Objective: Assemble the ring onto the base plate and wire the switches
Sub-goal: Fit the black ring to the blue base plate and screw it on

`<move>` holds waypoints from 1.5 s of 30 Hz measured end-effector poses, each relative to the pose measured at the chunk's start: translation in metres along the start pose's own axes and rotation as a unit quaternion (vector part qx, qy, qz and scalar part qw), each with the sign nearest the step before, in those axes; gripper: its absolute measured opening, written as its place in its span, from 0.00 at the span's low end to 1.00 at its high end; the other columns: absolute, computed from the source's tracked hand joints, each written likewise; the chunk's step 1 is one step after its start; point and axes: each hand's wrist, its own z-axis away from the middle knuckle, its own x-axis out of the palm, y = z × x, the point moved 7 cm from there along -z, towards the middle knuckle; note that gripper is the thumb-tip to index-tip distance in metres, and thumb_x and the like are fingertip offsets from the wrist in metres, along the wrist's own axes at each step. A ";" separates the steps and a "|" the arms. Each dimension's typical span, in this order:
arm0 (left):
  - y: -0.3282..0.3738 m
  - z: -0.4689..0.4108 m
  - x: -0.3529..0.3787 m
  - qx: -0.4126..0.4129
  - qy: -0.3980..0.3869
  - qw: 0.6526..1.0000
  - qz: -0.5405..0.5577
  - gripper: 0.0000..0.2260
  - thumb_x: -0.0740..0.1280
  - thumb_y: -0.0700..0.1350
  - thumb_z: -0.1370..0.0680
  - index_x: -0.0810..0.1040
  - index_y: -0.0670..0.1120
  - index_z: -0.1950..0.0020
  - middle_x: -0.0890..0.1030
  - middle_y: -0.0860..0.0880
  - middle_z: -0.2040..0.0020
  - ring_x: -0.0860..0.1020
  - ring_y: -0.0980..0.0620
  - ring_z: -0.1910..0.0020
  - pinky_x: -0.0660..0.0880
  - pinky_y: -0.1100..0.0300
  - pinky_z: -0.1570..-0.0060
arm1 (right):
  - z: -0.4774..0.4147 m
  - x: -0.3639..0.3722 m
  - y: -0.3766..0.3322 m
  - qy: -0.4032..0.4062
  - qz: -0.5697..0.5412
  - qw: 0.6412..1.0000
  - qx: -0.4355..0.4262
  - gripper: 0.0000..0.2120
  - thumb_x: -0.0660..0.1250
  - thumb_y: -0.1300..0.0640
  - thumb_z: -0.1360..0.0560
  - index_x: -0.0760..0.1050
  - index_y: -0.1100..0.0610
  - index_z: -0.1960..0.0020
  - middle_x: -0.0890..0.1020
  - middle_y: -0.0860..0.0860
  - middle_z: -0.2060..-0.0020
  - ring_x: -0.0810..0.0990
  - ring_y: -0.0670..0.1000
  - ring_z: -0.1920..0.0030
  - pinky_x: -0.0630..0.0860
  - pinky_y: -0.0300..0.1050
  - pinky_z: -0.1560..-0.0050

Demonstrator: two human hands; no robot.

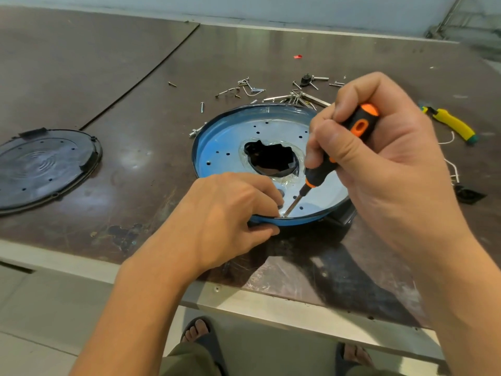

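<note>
Gripping a screwdriver [352, 137], the right hand [385, 158] has its fingers [349, 104] curled tight round the black-and-orange handle. Shaft slants down and leftward. Tip lands at the near rim of the plate [225, 150], just inside the raised blue lip. Whether a screw sits under the tip: cannot tell.

Left hand [217, 221] clamps that same near rim. Its fingers [271, 195] curl over the lip onto the plate's inner face, thumb pressed against the outer side of the lip. Fingertips lie just beside the screwdriver tip, almost touching it.

Plate: round, blue, shallow, dotted with small holes, a ragged dark opening at its middle. It lies on the counter [135, 104], close to the near edge, right of middle.

Loose screws [252, 89] and metal bits lie scattered just beyond the plate's far rim. A black disc [43, 166] lies flat by the left edge, well apart from the plate. Toward the right edge lies a yellow tool [452, 124], with white wire [454, 169] and a small black part [467, 195] nearer.
</note>
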 end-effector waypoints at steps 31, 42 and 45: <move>0.003 0.000 -0.002 0.003 0.026 1.000 -0.010 0.07 0.75 0.51 0.27 0.86 0.53 0.50 0.83 0.61 0.48 0.80 0.60 0.50 0.81 0.54 0.57 | -0.003 0.029 -0.009 -0.071 0.039 0.996 -0.038 0.02 0.63 0.62 0.20 0.71 0.60 0.50 0.73 0.68 0.60 0.73 0.63 0.64 0.72 0.50 0.64; 0.002 0.000 -0.001 0.000 0.012 1.000 -0.022 0.06 0.72 0.53 0.26 0.86 0.54 0.52 0.82 0.62 0.47 0.79 0.59 0.47 0.80 0.54 0.56 | -0.001 0.021 0.002 -0.041 -0.013 0.997 0.057 0.07 0.57 0.61 0.21 0.72 0.59 0.46 0.80 0.62 0.57 0.78 0.64 0.54 0.78 0.64 0.52; 0.002 0.000 -0.001 -0.003 0.017 1.000 -0.017 0.06 0.73 0.52 0.26 0.86 0.54 0.52 0.82 0.62 0.46 0.79 0.60 0.46 0.80 0.54 0.57 | 0.000 0.016 -0.008 -0.049 0.026 0.998 0.009 0.09 0.68 0.62 0.24 0.70 0.62 0.47 0.79 0.70 0.55 0.78 0.68 0.55 0.78 0.68 0.56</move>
